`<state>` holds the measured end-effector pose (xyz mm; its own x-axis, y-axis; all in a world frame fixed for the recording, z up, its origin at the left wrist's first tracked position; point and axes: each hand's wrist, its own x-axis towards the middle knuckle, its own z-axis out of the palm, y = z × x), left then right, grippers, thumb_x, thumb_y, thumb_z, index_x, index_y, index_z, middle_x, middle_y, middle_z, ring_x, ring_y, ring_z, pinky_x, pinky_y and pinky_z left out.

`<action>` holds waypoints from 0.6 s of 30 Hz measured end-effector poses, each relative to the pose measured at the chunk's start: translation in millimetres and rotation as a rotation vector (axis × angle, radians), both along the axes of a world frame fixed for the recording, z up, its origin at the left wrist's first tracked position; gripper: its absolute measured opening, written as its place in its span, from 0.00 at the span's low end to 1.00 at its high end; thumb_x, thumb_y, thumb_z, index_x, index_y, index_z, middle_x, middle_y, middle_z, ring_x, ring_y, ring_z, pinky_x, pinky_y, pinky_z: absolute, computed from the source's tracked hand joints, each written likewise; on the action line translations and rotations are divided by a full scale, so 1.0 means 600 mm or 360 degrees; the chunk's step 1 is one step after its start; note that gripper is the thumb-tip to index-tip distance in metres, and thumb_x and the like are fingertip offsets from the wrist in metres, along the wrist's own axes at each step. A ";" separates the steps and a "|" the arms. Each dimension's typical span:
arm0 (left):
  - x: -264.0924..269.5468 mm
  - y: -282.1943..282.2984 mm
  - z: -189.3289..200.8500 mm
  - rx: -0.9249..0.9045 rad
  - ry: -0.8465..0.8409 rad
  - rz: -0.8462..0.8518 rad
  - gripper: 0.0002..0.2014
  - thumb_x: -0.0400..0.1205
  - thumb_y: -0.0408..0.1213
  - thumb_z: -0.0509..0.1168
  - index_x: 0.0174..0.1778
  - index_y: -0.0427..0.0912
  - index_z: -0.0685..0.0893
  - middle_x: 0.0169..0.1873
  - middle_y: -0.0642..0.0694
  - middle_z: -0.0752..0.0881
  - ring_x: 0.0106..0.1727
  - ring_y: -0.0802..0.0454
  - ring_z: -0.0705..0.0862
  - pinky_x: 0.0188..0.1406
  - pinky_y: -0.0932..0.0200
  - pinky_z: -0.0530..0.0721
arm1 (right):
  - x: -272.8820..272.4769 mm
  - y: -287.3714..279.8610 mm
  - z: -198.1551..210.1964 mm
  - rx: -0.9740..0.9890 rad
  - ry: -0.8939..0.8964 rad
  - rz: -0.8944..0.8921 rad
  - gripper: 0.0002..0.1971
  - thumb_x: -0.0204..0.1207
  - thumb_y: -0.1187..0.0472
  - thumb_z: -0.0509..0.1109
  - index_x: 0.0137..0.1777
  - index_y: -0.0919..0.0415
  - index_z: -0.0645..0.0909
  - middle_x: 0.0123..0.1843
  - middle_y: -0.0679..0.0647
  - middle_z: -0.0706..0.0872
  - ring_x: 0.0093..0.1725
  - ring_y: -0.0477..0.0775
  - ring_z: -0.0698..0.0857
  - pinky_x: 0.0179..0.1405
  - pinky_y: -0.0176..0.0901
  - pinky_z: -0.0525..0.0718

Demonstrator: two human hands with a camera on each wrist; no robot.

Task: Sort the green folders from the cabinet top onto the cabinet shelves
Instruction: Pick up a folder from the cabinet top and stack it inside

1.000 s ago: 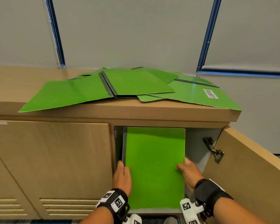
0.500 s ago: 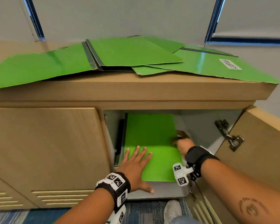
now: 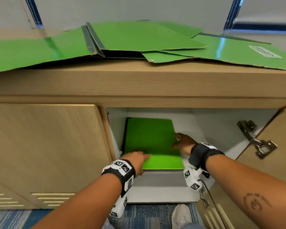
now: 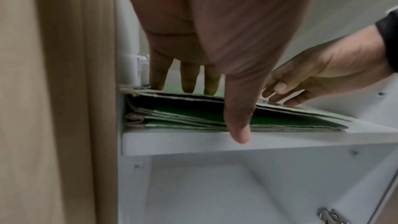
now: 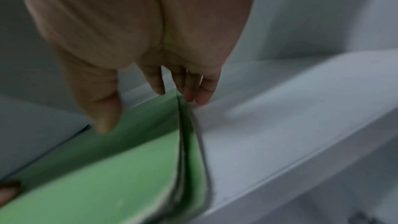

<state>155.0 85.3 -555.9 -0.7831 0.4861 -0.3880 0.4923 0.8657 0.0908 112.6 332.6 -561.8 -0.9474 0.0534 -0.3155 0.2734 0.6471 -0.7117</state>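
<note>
A stack of green folders [image 3: 151,139] lies flat on the upper shelf [image 4: 258,140] inside the open cabinet, against its left wall. My left hand [image 3: 137,159] rests on the top folder's near left part, with straight fingers [image 4: 187,81] touching the cover. My right hand [image 3: 182,143] sits at the stack's right edge, where its straight fingertips [image 5: 191,93] touch that edge and the thumb hovers over the cover. Several more green folders [image 3: 139,38] lie spread and overlapping on the cabinet top [image 3: 139,83]; one at the right carries a white label [image 3: 264,51].
The cabinet's right door [image 3: 274,142] stands open beside my right forearm, with its metal hinge [image 3: 256,140] exposed. The left door [image 3: 48,146] is closed. Below the shelf is a white lower compartment [image 4: 247,185]. A shoe [image 3: 182,215] stands on blue carpet.
The top folder has slid deeper onto the shelf. My left hand went from its left edge to lying flat on top; my right hand followed along the right edge. The view dropped closer.
</note>
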 end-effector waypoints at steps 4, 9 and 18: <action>-0.007 0.000 -0.006 -0.0044 -0.0003 0.0017 0.40 0.76 0.42 0.74 0.82 0.55 0.61 0.80 0.39 0.66 0.78 0.40 0.69 0.73 0.43 0.73 | 0.029 -0.024 0.011 0.0632 -0.0093 0.0484 0.55 0.61 0.40 0.81 0.85 0.51 0.56 0.86 0.56 0.55 0.84 0.58 0.58 0.81 0.44 0.62; -0.012 0.005 -0.006 -0.0034 -0.0001 0.0023 0.40 0.74 0.44 0.76 0.81 0.51 0.65 0.74 0.39 0.73 0.73 0.40 0.74 0.69 0.45 0.77 | 0.058 -0.075 0.000 0.1053 -0.0094 0.0937 0.61 0.57 0.34 0.80 0.85 0.46 0.49 0.88 0.57 0.42 0.86 0.62 0.43 0.84 0.52 0.56; -0.028 0.002 -0.001 -0.0002 -0.0037 0.0112 0.39 0.73 0.45 0.77 0.80 0.50 0.68 0.74 0.44 0.77 0.73 0.42 0.76 0.70 0.51 0.76 | 0.049 -0.095 0.002 0.1170 -0.0080 0.0954 0.58 0.59 0.41 0.82 0.85 0.46 0.51 0.87 0.55 0.48 0.85 0.63 0.50 0.82 0.53 0.60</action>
